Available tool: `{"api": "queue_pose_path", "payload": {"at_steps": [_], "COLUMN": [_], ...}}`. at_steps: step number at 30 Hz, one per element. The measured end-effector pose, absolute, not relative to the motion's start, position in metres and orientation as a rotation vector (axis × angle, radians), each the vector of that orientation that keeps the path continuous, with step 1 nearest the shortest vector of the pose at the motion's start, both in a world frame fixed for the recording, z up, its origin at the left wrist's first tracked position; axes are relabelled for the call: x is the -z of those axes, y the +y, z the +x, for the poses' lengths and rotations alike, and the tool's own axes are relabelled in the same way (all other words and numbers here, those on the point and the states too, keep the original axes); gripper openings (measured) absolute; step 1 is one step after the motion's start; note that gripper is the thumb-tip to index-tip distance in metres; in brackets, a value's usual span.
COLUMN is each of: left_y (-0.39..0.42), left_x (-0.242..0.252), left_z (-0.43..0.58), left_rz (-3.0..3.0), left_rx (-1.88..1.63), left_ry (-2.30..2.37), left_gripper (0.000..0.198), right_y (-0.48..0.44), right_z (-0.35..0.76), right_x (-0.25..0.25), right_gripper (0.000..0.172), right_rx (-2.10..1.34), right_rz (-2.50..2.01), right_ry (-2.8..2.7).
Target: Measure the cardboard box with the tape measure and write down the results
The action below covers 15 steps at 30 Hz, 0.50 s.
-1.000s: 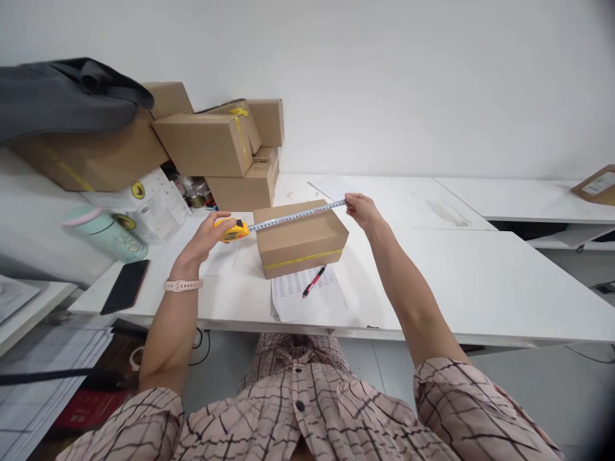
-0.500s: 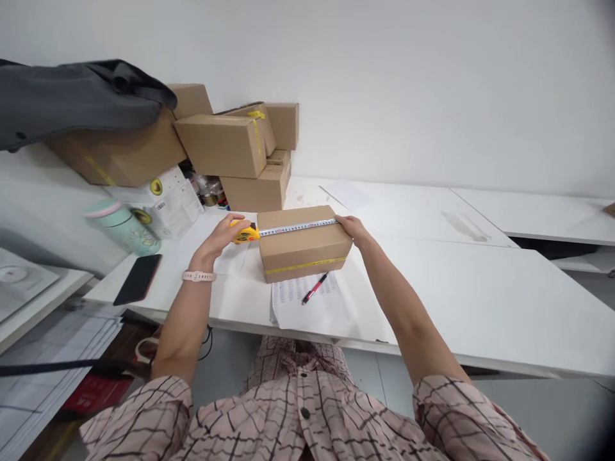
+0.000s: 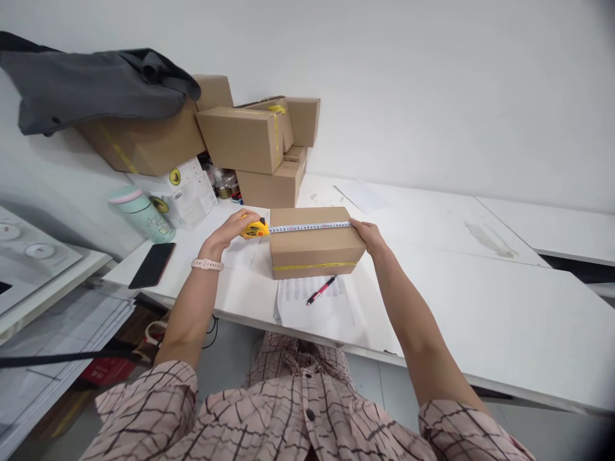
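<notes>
A brown cardboard box [image 3: 312, 253] with a yellow tape strip sits on the white table [image 3: 456, 288] in front of me. My left hand [image 3: 233, 229] grips a yellow tape measure case [image 3: 255, 228] at the box's left end. The white measuring blade [image 3: 310, 226] lies stretched across the box top. My right hand [image 3: 366, 232] pinches the blade's tip at the box's right end. A printed sheet [image 3: 312, 301] with a red pen [image 3: 321, 291] on it lies just in front of the box.
Stacked cardboard boxes [image 3: 240, 137] stand at the back left, one under a grey garment [image 3: 96, 86]. A mint green bottle [image 3: 139, 211], a white carton [image 3: 187, 192] and a black phone [image 3: 152, 265] lie at the left. A loose paper [image 3: 362, 194] rests behind.
Both hands came down, so the stretched blade now lies flat along the box top instead of hanging above it. My view has shifted left.
</notes>
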<state>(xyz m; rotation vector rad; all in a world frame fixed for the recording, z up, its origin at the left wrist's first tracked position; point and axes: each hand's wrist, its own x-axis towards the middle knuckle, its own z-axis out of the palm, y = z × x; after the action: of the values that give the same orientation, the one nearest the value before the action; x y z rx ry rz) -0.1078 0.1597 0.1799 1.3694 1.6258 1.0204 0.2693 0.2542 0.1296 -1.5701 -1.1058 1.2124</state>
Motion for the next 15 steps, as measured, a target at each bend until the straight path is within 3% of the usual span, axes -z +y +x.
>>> {"api": "queue_pose_path", "payload": {"at_steps": [5, 9, 12, 15], "left_y": [0.156, 0.12, 0.065, 0.011], "left_x": [-0.189, -0.195, -0.181, -0.154], "left_z": [-0.102, -0.081, -0.04, 0.02], "left_rz": [1.389, 1.494, 1.407, 1.12], "left_rx": [-1.024, -1.019, -0.896, -0.698], "left_ry": [1.627, 1.586, 1.312, 0.865], "left_gripper": [0.044, 0.058, 0.07, 0.061], "right_y": [0.255, 0.261, 0.261, 0.255], "right_z": [0.272, 0.28, 0.277, 0.256], "right_x": [-0.128, -0.143, -0.161, -0.173], "right_gripper": [0.036, 0.033, 0.029, 0.029], "right_rx": [-0.944, -0.809, -0.728, -0.762], "right_rz": [-1.667, -1.574, -1.377, -1.257], "right_ry": [-1.297, -1.301, -1.287, -1.513]}}
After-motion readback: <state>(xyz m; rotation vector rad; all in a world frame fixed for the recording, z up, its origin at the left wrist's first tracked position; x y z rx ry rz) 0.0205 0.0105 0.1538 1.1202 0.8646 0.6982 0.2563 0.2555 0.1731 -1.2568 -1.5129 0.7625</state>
